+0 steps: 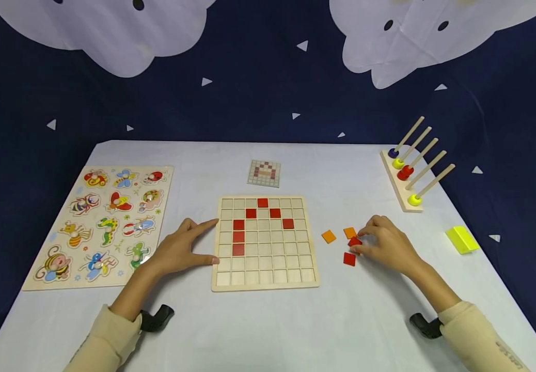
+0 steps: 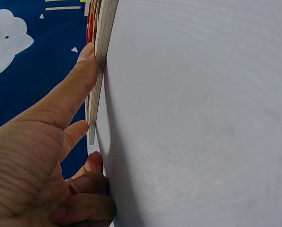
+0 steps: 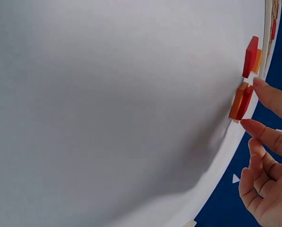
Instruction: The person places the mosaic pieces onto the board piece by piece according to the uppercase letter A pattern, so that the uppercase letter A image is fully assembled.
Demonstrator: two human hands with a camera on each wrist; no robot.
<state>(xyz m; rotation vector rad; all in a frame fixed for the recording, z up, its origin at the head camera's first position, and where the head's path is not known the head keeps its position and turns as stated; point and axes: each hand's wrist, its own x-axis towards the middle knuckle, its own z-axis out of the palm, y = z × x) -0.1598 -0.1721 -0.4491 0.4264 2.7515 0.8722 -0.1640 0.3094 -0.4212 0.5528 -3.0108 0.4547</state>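
Centrally, the grid board [image 1: 268,262] lies on the table [image 1: 286,330], seven red squares in its cells. Against its left edge rest the straight, widely spread thumb and forefinger of the left hand [image 1: 179,250]. To the right, the right hand [image 1: 386,245] has thumb and forefinger slightly apart around a loose red tile [image 1: 355,241]; whether they pinch it, I cannot tell. Orange tiles [image 1: 328,236] lie near. Beyond the board sits a pattern card [image 1: 264,173]; left, an insect puzzle [image 1: 96,227]; far right, a peg rack [image 1: 400,183].
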